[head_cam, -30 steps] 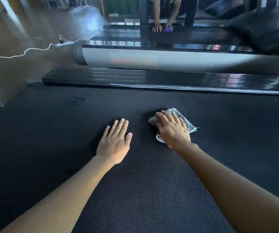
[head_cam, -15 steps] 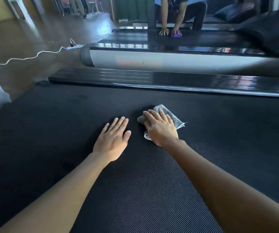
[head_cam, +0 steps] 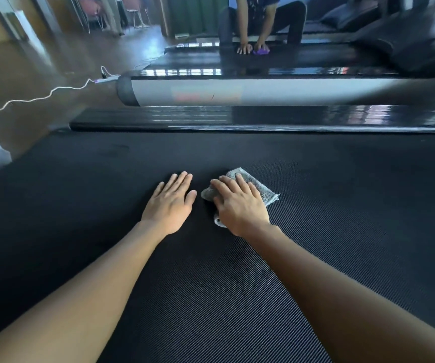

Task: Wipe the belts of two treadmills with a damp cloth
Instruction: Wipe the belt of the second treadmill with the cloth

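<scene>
From your head camera, your left hand (head_cam: 170, 205) lies flat on the black ribbed belt (head_cam: 342, 231), fingers straight and close together, holding nothing. Just beside it, your right hand (head_cam: 240, 208) presses palm-down on the grey cloth (head_cam: 261, 187), fingers stretched over it rather than curled round it. The cloth lies bunched on the belt, one corner sticking out to the right. Beyond the glossy side rail (head_cam: 263, 119) stands the second treadmill (head_cam: 211, 93), where another person (head_cam: 263, 19) leans on a purple cloth (head_cam: 261, 51).

Nothing is showing clearly enough to read. A faint reddish patch (head_cam: 188, 96) on the silver treadmill rail (head_cam: 302, 91), well beyond the right grip (head_cam: 241, 208), is appearing only as a blur, with no legible letters.
</scene>
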`<state>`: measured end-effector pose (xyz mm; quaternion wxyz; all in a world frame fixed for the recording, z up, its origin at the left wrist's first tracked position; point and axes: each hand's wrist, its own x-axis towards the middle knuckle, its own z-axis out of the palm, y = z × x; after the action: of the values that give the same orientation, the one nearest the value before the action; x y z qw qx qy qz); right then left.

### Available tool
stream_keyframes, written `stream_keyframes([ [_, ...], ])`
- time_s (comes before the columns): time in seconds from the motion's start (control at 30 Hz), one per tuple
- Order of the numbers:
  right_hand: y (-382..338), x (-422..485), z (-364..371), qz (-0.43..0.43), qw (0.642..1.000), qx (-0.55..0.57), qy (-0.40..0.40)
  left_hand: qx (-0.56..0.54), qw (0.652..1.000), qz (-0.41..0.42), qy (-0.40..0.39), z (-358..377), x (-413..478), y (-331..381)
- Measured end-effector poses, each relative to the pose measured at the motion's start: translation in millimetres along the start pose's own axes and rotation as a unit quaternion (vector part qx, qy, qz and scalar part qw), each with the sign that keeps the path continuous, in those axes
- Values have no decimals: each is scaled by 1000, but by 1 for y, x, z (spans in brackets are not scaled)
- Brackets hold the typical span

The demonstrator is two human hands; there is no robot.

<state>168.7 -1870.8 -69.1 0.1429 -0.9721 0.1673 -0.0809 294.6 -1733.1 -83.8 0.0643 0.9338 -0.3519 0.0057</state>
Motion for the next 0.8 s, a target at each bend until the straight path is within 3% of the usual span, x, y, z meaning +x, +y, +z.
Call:
stream_keyframes([
  [0.4, -29, -27, 5, 78, 996, 7, 38, -29, 999, 21, -15, -2, -1, -3],
  [0.67, -73, -157, -7, -23, 999, 5, -30, -69, 993, 100, -14, -12, -21, -22],
  [0.8, -53, -143, -19, -82, 993, 4, -89, -56, 990, 128, 1, -11, -29, -35],
])
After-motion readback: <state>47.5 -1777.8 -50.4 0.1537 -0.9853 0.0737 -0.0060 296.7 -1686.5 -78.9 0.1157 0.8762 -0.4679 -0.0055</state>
